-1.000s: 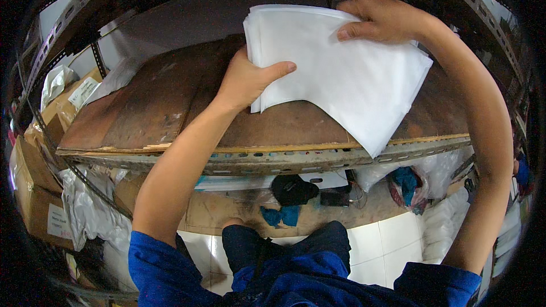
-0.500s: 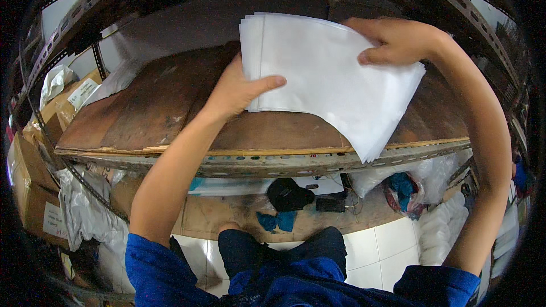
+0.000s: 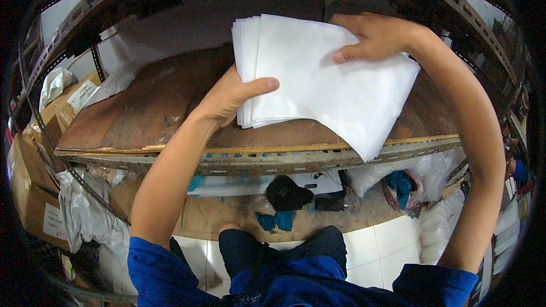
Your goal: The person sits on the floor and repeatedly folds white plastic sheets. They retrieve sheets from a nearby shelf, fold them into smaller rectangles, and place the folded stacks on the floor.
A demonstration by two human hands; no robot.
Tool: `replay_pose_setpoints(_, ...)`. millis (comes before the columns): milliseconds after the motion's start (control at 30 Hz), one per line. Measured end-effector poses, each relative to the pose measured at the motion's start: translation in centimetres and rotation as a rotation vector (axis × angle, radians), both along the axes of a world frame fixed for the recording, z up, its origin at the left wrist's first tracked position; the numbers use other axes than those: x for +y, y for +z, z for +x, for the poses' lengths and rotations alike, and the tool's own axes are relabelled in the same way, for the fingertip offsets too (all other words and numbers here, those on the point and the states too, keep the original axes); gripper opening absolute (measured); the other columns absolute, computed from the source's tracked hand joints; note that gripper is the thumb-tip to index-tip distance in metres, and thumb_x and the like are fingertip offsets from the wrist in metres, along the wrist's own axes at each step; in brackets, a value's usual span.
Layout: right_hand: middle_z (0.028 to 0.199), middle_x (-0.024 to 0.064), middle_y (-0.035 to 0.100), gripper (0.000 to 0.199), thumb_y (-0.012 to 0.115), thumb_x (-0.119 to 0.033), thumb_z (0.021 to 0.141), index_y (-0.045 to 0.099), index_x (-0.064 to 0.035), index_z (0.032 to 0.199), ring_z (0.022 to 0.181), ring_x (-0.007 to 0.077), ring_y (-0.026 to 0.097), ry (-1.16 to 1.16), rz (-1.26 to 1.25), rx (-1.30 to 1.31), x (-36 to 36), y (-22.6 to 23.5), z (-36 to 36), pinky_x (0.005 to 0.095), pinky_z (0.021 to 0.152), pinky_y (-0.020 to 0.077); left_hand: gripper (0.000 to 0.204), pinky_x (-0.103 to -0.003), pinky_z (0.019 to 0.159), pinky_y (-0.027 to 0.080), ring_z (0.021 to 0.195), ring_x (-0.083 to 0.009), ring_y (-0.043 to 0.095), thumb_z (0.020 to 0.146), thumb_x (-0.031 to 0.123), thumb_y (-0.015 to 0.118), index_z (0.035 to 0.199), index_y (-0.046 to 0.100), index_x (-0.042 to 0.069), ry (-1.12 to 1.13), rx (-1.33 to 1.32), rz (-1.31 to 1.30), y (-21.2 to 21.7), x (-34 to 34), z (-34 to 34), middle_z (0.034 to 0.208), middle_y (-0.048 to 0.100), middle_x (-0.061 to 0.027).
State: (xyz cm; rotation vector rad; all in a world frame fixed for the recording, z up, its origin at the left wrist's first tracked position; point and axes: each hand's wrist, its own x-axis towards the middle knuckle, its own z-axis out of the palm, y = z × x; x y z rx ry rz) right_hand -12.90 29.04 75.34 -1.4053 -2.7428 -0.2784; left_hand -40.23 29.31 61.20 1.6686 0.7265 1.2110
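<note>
Between my hands is a stack of thin white sheets, held up over a brown wooden shelf. The sheets fan out a little at their left edge, and the front edge curves in toward a pointed lower right corner. My left hand is closed on the left side, thumb on top and fingers hidden beneath. At the far right edge, my right hand grips the stack with its thumb on the top face; its other fingers are mostly behind the sheets.
A perforated metal beam runs along the shelf's front edge. On the lower level lie a black cap, blue cloth pieces and clear plastic bags. Cardboard boxes and a white plastic bag stand at the left.
My right hand has slid left along the far edge of the stack. The sheets' left edges are fanned wider, and my left hand has shifted slightly left and down.
</note>
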Motion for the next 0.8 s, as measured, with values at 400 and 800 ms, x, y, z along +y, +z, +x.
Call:
replay_pose_setpoints(400, 0.128, 0.0290, 0.055, 0.092, 0.069, -0.042, 0.080, 0.022, -0.0056, 0.150, 0.114, 0.0368, 0.059, 0.091, 0.048, 0.103, -3.1, 0.8, -0.5, 0.0411, 0.100, 0.0453, 0.064, -0.034, 0.090, 0.049, 0.105, -0.0240, 0.060, 0.078, 0.021, 0.070, 0.128, 0.046, -0.010, 0.092, 0.037, -0.030, -1.3, -0.8, -1.1, 0.119, 0.058, -0.0214)
replay_pose_setpoints(800, 0.116, 0.0253, 0.063, 0.074, 0.068, -0.033, 0.077, 0.042, -0.0020, 0.139, 0.103, 0.0360, 0.063, -0.018, -0.104, 0.002, -3.6, 1.2, 1.1, 0.0360, 0.096, 0.0478, 0.046, -0.035, 0.086, 0.050, 0.100, -0.0238, 0.062, 0.083, 0.013, 0.059, 0.121, 0.052, -0.012, 0.258, 0.193, 0.018, -0.3, -1.0, 0.2, 0.110, 0.063, -0.0205)
